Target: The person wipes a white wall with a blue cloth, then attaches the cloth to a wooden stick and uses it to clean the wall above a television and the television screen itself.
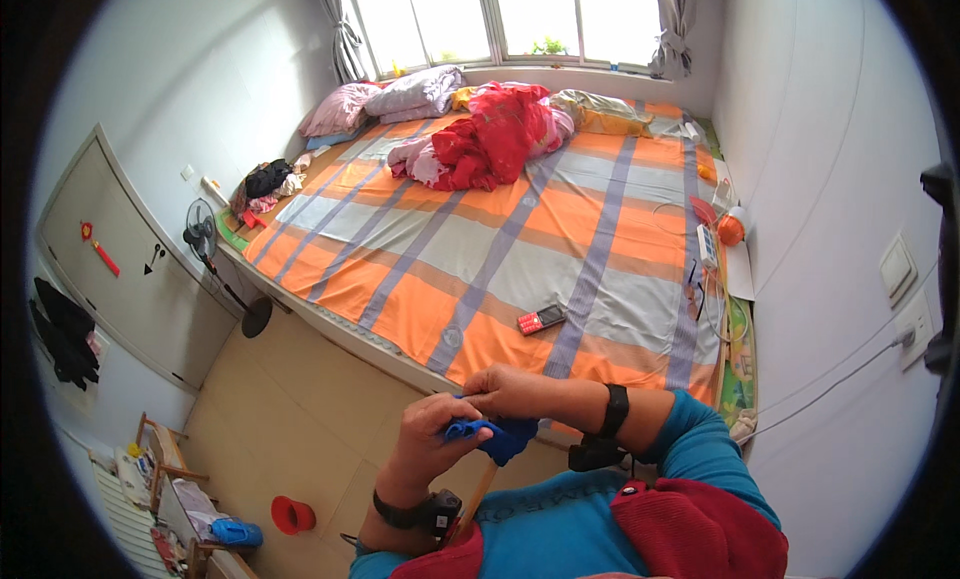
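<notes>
My left hand (435, 438) pinches a dark blue cloth (511, 441) in front of my chest. Close beside it, my right hand (502, 393) has its fingers closed at the cloth's upper edge. A light wooden stick (477, 495) runs from under the cloth down toward my left forearm. The stick's upper end is hidden by the cloth, and its lower end passes out of sight near my clothing. Both hands are above the floor, just short of the near edge of the bed (480, 264).
On the bed lie a red mobile phone (541, 320), a red blanket (495, 140), and a power strip (706, 247) with cables along the right wall. A black standing fan (225, 271) stands by the door (127, 256). The floor holds a red bucket (292, 514).
</notes>
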Available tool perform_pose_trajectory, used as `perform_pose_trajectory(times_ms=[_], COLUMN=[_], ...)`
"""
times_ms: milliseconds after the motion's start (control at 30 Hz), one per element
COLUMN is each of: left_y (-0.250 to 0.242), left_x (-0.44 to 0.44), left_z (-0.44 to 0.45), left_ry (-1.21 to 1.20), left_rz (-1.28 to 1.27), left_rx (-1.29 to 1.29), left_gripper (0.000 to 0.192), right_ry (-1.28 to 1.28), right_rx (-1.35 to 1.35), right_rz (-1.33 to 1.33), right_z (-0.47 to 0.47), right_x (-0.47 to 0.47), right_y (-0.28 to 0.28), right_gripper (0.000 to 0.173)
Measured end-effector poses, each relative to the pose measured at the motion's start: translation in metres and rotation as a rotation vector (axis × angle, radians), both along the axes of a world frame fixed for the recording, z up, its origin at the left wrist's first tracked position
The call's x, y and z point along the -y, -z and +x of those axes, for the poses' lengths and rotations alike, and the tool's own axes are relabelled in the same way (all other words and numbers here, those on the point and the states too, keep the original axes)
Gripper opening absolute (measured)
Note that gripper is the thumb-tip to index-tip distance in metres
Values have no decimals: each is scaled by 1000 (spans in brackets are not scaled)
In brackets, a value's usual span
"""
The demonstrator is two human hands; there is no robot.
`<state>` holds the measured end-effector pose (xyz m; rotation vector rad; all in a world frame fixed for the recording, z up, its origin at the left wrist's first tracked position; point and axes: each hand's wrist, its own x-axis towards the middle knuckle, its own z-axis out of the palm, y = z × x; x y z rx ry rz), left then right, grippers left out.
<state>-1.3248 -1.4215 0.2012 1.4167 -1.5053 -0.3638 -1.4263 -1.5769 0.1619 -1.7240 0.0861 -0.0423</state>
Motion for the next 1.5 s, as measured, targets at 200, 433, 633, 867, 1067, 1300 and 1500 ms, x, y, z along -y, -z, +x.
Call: perform_pose_trajectory(times_ms=[200, 433, 633, 867, 1067, 1300, 1500], left_y=[14, 30, 48, 41, 35, 44, 46], left_x=[2, -14, -27, -35, -30, -27, -34], left_z=[6, 13, 10, 5, -1, -2, 2], left_ry=[-211, -207, -249, -261, -177, -162, -215], left_rz=[-154, -2, 129, 302, 292, 211, 358], left_rx=[124, -149, -327, -274, -254, -564, -886], left_gripper=[19, 31, 49, 42, 23, 16, 20], right_ry=[-169, -269, -124, 71, 140, 20, 60], right_rx=[-109, -104, -216, -19, 27, 26, 258], right_rz=[248, 80, 125, 331, 68, 411, -27], right_z=[0, -2, 12, 16, 20, 9, 3], right_x=[0, -17, -33, -40, -39, -23, -27], right_y=[-2, -18, -8, 5, 5, 4, 3], right_gripper=[30, 36, 30, 19, 27, 39, 40])
